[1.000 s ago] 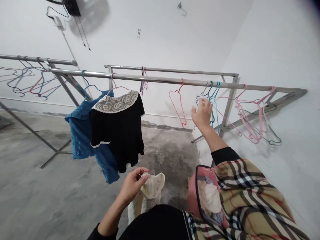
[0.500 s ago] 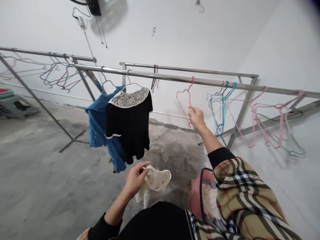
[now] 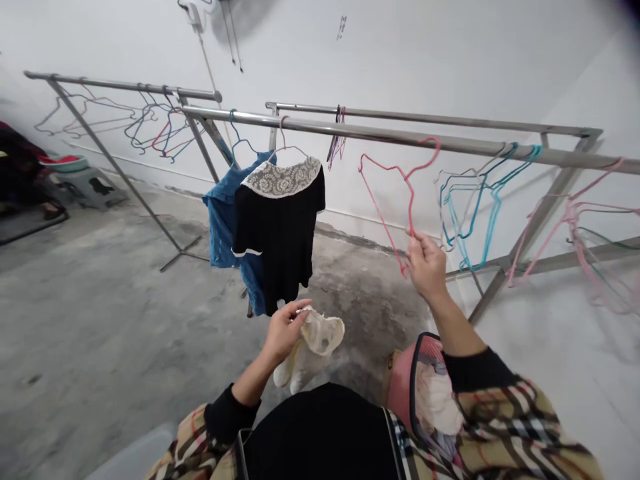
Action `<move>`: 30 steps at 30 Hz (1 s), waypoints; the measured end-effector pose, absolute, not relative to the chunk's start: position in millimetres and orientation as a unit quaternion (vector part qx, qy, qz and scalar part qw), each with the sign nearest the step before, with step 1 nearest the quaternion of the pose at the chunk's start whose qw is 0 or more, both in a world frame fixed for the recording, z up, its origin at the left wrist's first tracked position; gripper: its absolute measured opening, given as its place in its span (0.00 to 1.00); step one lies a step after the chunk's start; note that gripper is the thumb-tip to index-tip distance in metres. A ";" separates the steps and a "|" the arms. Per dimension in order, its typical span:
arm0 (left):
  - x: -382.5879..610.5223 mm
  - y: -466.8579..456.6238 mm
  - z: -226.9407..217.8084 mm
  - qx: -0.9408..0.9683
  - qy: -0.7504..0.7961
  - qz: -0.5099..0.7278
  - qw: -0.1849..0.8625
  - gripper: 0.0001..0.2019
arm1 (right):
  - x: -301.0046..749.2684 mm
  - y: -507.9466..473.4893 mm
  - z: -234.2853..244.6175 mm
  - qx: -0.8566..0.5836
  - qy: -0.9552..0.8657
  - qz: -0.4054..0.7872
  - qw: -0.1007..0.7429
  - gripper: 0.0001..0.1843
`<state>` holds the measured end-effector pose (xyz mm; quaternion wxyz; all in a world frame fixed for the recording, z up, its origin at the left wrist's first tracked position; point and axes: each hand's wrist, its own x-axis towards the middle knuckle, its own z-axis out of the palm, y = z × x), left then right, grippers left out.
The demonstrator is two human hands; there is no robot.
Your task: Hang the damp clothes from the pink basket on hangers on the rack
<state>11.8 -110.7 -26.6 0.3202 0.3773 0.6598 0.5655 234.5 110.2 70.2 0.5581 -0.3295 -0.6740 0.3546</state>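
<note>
My right hand (image 3: 426,265) grips the lower corner of a coral-red clothes hanger (image 3: 384,217), whose hook overlaps the front rail (image 3: 360,130) in view. Between the thumb and fingers of my left hand (image 3: 286,332) hangs a small cream garment (image 3: 325,333) with a frilled edge; its exact kind is unclear. Beyond my left hand, a black short-sleeved top (image 3: 283,227) with a white lace collar hangs from the rail on a pink hanger. Partly behind it is a blue garment (image 3: 223,210) on a blue hanger.
Blue hangers (image 3: 483,207) and pink hangers (image 3: 575,213) hang on the rail to the right. A pink basket (image 3: 407,377) of laundry stands by my right side. Further left are another rack (image 3: 125,87), a grey stool (image 3: 95,187) with a basin, and a partly visible person (image 3: 25,173).
The coral-red hanger has come nearer to me and its hook has shifted off the rail in my right hand. My left hand still holds the cream garment. The view has turned left.
</note>
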 end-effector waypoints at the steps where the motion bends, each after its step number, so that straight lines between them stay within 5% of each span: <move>1: 10.6 -110.8 -27.3 0.369 0.657 0.574 0.321 0.18 | 240.4 90.2 56.1 -0.328 -0.657 0.383 0.561 0.19; 5: 5.6 -109.9 -27.5 0.333 0.648 0.606 0.319 0.18 | 265.1 18.1 -2.3 -0.332 -0.592 0.423 0.600 0.15; 8: 2.6 -106.3 -24.2 0.312 0.633 0.629 0.327 0.18 | 280.6 -15.9 -26.7 -0.347 -0.602 0.496 0.521 0.16; 14: 0.6 -94.1 -16.0 0.296 0.615 0.647 0.340 0.21 | 302.5 -37.4 -23.5 -0.407 -0.690 0.475 0.364 0.14; 21: 5.9 -86.5 -16.9 0.325 0.600 0.641 0.351 0.22 | 303.7 -43.1 -13.9 -0.412 -0.749 0.400 0.330 0.15; 30: 49.3 -91.1 -21.3 0.525 0.636 0.541 0.164 0.12 | 249.1 -42.3 -27.3 -0.385 -0.739 0.441 0.334 0.19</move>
